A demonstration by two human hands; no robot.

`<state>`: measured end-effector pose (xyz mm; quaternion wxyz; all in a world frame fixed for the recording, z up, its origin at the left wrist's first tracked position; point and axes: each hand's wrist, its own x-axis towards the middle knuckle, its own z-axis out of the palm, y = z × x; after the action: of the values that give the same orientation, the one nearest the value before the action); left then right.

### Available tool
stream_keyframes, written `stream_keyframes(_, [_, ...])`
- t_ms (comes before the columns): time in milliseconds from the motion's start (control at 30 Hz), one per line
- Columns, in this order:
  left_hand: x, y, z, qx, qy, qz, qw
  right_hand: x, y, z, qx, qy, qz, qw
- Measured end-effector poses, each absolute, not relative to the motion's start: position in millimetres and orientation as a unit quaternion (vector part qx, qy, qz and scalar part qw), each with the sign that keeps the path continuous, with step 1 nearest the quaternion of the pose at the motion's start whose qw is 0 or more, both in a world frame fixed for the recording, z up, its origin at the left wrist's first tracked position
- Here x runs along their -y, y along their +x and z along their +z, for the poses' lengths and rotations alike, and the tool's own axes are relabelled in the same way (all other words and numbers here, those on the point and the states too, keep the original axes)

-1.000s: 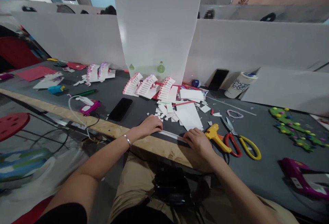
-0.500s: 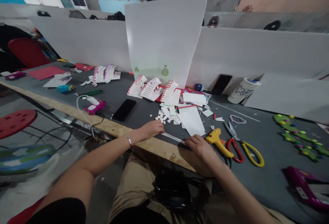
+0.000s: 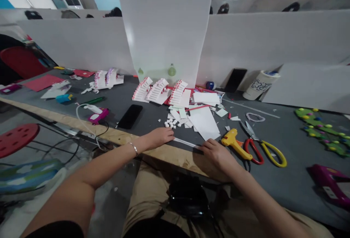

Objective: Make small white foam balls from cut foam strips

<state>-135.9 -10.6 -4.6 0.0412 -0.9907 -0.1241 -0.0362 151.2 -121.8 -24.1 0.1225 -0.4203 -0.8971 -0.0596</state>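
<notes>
The left hand (image 3: 161,137) and right hand (image 3: 217,154) are working together at the near edge of the table (image 3: 153,119), both palm down with fingers curled in, so narrow rather than wide. A thin white strip (image 3: 186,143) is lying between them, just above the wooden table edge (image 3: 175,157). Its left end is touching the left hand's fingertips (image 3: 172,136), and its right end is running under the right hand's fingers (image 3: 206,147). Can't tell if either hand is actually gripping it or only pressing it down. A pile of small white foam bits (image 3: 171,123) is sitting just above the left hand, and a white foam offcut (image 3: 203,122) is lying just above the strip. To the right, a yellow glue gun (image 3: 235,147) and red-and-yellow-handled scissors (image 3: 254,150) are lying near the right hand. Further back, stepped white pieces with red edges (image 3: 142,89) are standing against a tall white board (image 3: 164,30). A black smartphone (image 3: 130,116) and a magenta glue gun (image 3: 97,116) are lying to the left, and green felt shapes (image 3: 319,132) to the far right. Grey partition boards (image 3: 79,41) are running behind the table, and a red stool (image 3: 18,139) is standing on the floor at left.
</notes>
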Motion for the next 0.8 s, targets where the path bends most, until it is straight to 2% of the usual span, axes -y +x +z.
stream_keyframes(167, [18.3,-126.7,8.8,0.141,-0.989,-0.033,0.025,119.8,140.4,-21.5,0.875,-0.459,-0.052,0.148])
stream_keyframes(367, [16.4,-104.9,13.0,0.282,-0.956,0.003,-0.078,103.0,130.4,-27.9,0.826,-0.539,0.007,0.163])
stream_keyframes(533, [4.0,-97.4,16.8,0.342,-0.932,0.020,-0.116,88.5,135.6,-35.0,0.807,-0.562,0.038,0.177])
stream_keyframes(800, [11.4,-86.1,28.6,0.354,-0.922,0.051,-0.150,91.4,123.7,-33.2,0.803,-0.550,0.065,0.222])
